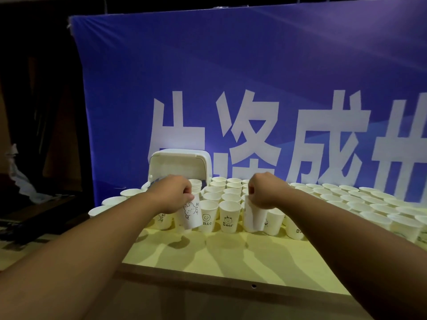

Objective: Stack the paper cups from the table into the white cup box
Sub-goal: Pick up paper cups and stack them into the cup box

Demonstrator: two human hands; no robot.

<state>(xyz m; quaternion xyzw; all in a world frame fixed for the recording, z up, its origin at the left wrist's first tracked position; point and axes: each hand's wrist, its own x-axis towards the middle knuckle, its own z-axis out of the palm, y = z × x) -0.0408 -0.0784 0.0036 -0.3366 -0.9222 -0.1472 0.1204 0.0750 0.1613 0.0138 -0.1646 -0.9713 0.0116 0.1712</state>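
Note:
Several white paper cups [228, 217] with small drawings stand in rows on the yellow table [231, 255]. My left hand [172, 194] grips the rim of a lifted cup with a rabbit drawing [190, 214], tilted above the front row. My right hand [265, 191] grips the rim of a plain-sided cup [254, 218], raised slightly among its neighbours. The white cup box [180, 166] stands open behind my left hand, its lid upright. A short stack of cups [196, 184] shows inside it.
A blue banner [254, 88] with large white characters hangs right behind the table. More cups [360, 204] fill the table's right side and a few [111, 202] sit at the left. The table's front edge [231, 277] runs below my arms. Dark clutter [34, 215] lies off the left.

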